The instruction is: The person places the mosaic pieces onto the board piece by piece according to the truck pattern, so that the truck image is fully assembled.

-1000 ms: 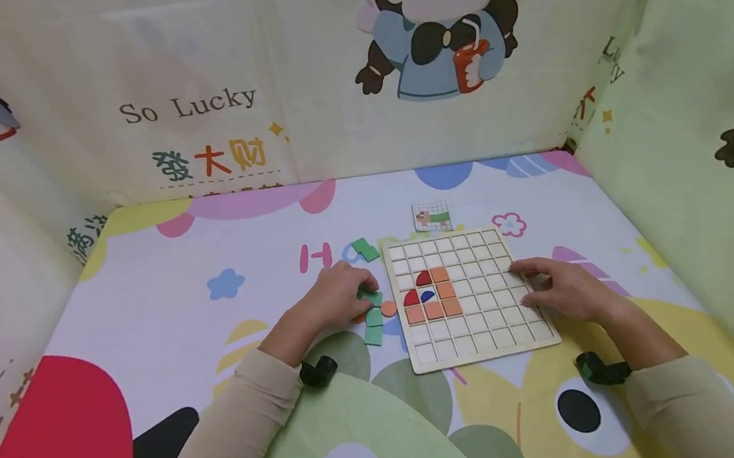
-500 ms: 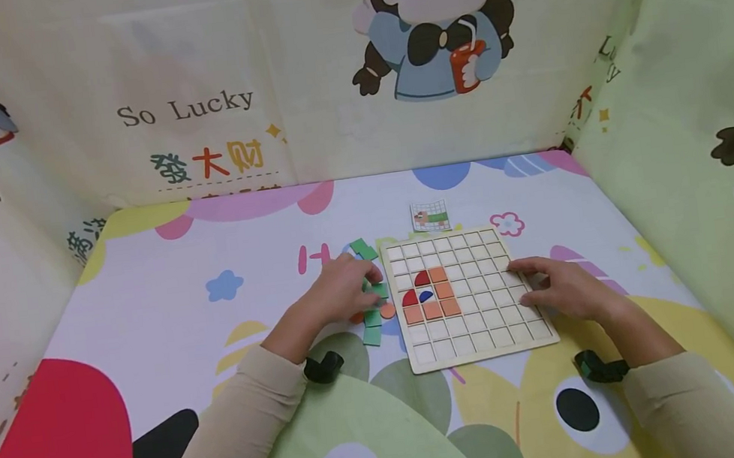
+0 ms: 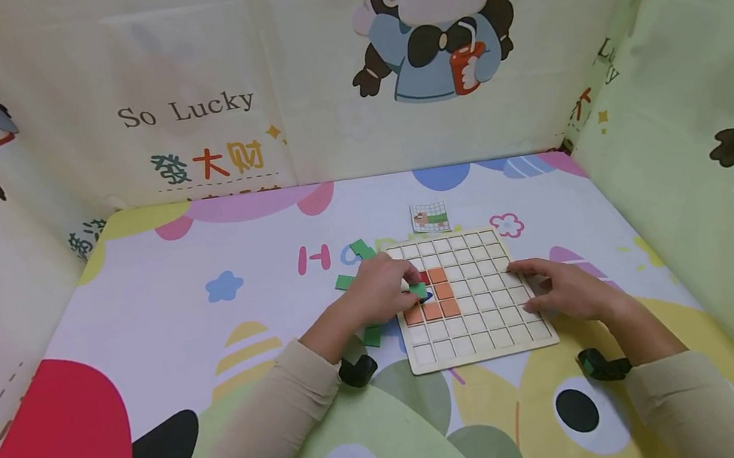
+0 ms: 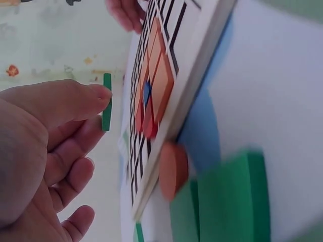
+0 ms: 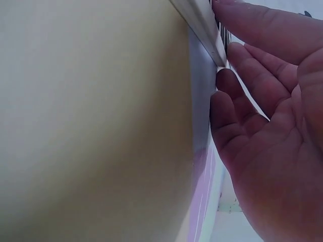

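Note:
My left hand [image 3: 377, 288] pinches a thin green tile [image 4: 106, 102] between thumb and fingers, over the left part of a pale wooden grid board [image 3: 486, 321]. Several orange square tiles [image 3: 444, 290] lie in the grid, with a red rounded piece [image 3: 424, 278] and a blue one [image 4: 147, 94] near them; the hand partly hides this group. My right hand [image 3: 567, 285] rests at the board's right edge, thumb and fingertips touching it, fingers relaxed.
Loose green tiles [image 3: 372, 336] lie left of the board, partly under my left arm. An orange round piece [image 4: 172, 171] is by the board's edge in the left wrist view. Behind the board lies a small picture card [image 3: 430, 217]. Printed cloth walls [image 3: 322, 75] enclose the table.
My left hand has lifted a green tile from the loose pieces and carried it right, over the board. The right hand stays at the board's right edge.

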`<state>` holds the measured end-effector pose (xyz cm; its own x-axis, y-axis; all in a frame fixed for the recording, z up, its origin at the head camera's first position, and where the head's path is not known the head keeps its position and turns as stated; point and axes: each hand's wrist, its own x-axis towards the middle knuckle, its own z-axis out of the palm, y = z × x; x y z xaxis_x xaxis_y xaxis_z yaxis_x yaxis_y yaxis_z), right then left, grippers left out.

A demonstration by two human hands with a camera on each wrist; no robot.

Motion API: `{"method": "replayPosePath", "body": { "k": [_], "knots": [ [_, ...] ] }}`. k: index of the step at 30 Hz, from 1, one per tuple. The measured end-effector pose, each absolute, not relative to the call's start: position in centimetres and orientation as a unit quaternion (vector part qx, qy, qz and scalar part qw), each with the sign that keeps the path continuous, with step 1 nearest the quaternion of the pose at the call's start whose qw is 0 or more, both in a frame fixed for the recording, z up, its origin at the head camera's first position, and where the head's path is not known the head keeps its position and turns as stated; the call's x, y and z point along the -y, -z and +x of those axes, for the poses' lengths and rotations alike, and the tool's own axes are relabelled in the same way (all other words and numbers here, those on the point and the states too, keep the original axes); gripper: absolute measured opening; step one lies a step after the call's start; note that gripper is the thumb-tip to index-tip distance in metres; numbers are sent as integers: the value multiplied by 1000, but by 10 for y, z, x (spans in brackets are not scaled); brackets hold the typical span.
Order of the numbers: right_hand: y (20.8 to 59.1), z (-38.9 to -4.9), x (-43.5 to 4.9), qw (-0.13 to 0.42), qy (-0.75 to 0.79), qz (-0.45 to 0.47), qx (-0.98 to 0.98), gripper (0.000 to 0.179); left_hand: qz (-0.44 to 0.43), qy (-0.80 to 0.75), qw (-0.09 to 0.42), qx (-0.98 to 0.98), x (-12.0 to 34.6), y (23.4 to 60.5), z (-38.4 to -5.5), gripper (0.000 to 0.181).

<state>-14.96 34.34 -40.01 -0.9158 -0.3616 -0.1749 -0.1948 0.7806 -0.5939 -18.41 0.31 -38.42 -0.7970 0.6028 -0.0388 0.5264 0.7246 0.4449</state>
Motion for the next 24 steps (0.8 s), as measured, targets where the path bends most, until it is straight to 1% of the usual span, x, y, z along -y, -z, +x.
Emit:
{"method": "replayPosePath", "body": {
  "k": [5, 10, 18, 24],
  "knots": [
    [400, -150, -346, 142, 302, -154, -930, 68, 319, -210, 73, -921, -20, 388, -182, 21],
    [400, -150, -346, 146, 308, -158, -927, 69, 330, -193, 59, -922, -35, 392, -181, 23],
    [400, -149, -346, 147, 300, -152, -930, 69, 338, -206, 56, -917, -53, 395, -177, 27],
    [399, -148, -345, 149, 300, -151, -930, 69, 335, -202, 61, -918, -66, 397, -175, 25]
  ]
}}
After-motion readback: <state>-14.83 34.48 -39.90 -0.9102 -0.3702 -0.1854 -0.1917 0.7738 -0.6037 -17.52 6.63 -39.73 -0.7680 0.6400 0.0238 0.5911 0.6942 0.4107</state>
